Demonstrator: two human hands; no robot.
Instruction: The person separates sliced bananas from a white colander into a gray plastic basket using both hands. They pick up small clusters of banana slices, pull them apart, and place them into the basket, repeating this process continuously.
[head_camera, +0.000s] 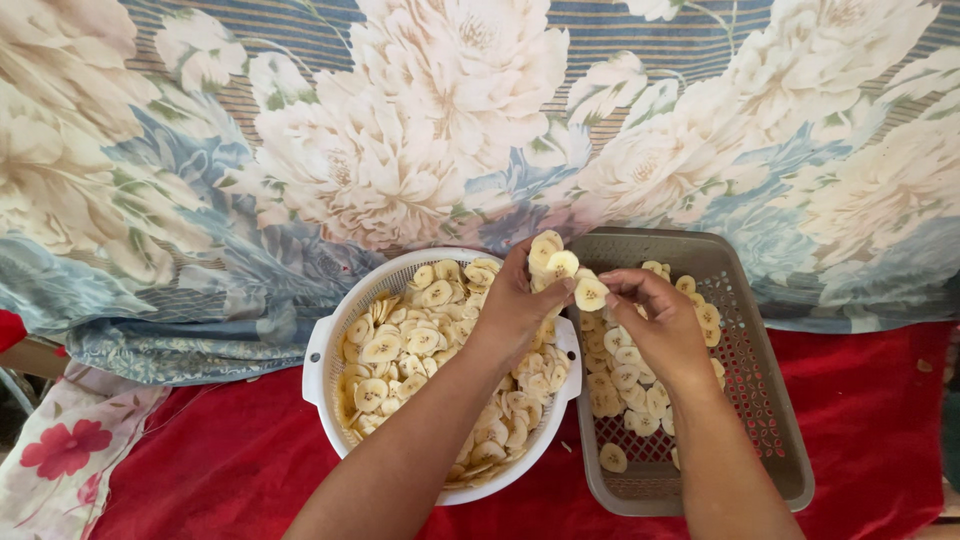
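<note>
Between colander rim (318, 352) and tray wall (588, 440), both hands (590, 305) pinch banana slices (560, 265).

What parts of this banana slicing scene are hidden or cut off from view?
Head view, all of it:
- Slices under the left hand and forearm in the white colander: covered.
- Part of the grey tray floor: hidden by the right hand and arm.
- How many banana slices the left hand holds: they overlap.
- Both arms: cut off by the bottom edge.
</note>
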